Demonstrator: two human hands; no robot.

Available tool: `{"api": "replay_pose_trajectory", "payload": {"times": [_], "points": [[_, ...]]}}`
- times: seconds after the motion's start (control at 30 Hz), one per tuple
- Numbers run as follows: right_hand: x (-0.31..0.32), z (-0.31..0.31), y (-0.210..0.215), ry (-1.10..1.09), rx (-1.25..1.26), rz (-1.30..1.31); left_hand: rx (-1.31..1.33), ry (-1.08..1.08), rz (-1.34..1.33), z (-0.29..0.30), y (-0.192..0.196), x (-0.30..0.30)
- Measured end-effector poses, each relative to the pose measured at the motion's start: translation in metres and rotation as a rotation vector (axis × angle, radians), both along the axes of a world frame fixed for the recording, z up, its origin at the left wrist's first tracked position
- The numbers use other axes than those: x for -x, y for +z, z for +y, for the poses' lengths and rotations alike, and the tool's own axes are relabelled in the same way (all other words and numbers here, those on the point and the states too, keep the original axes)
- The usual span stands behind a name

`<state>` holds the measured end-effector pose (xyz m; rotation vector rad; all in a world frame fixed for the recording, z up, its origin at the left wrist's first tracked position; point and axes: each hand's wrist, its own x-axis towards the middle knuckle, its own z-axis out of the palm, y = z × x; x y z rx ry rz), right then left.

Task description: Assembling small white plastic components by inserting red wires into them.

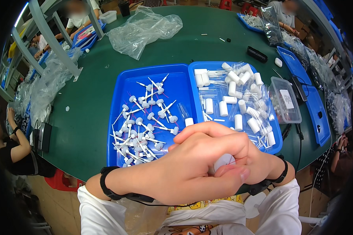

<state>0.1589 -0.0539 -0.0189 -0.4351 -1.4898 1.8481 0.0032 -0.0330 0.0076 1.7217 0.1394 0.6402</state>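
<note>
My left hand (pixel 184 166) and my right hand (pixel 259 158) are closed together in front of the trays, the left one nearer to me. Between them shows a white round piece with thin red wires (pixel 224 161); the rest of it is hidden by the fingers. Which fingers press on it is partly covered. Just past the knuckles, a clear tube with a white end (pixel 188 121) lies at the edge of the left blue tray (pixel 123 73). That tray holds several white stems with grey round heads and red wires (pixel 139 145).
The right blue tray (pixel 208 65) holds white cylinders (pixel 223 108) and clear tubes. Beside it stands a clear plastic box (pixel 288 111). A crumpled plastic bag (pixel 143 33) lies on the green table (pixel 86 113). Grey metal posts (pixel 53 43) rise at left. Other people sit around.
</note>
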Motion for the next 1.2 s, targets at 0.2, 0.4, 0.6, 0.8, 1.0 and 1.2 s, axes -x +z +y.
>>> {"api": "replay_pose_trajectory", "payload": {"times": [0.2, 0.4, 0.6, 0.8, 1.0, 1.2], "points": [[-0.001, -0.002, 0.008, -0.022, -0.160, -0.093, -0.243, 0.000, -0.066, 0.004, -0.002, 0.000], [-0.002, -0.005, 0.003, -0.072, -0.225, -0.109, -0.020, -0.076, -0.075, 0.000, -0.005, -0.001], [0.003, -0.004, 0.021, -0.104, -0.353, -0.215, -0.014, -0.078, -0.018, 0.000, -0.005, 0.003], [-0.004, -0.005, 0.013, -0.102, 0.111, -0.060, 0.490, 0.033, 0.236, -0.006, 0.017, 0.003], [-0.014, 0.006, 0.036, -0.339, 0.140, -0.208, 0.579, 0.009, -0.051, 0.007, -0.002, -0.001], [-0.018, 0.009, 0.029, -0.464, -0.044, -0.014, 0.555, 0.098, -0.103, 0.008, -0.002, -0.002]]}}
